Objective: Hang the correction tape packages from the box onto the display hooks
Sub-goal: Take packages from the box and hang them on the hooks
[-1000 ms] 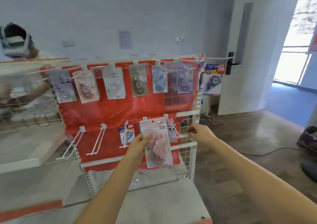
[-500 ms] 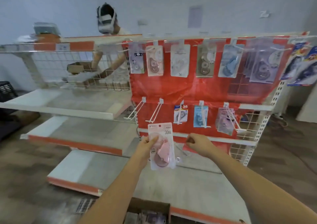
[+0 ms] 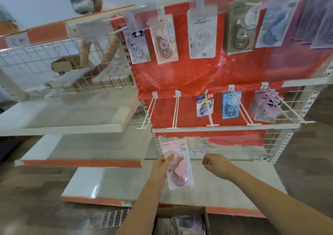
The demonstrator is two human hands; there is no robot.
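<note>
left hand [image 3: 161, 168]: we pinch the pink package [image 3: 178, 164] by its left edge, below the hooks [image 3: 175, 109].
right hand [image 3: 216, 164]: fingers curled, empty.
risk: one-sided grip, package may twist and miss the hook.

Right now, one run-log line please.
left hand: holds pink correction tape package | right hand: curled, empty | two left lower white hooks: bare | cardboard box: below

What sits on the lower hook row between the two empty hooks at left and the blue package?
In the head view, one package with a red "36" corner hangs on its own hook between the empty hooks and the blue package.
</note>
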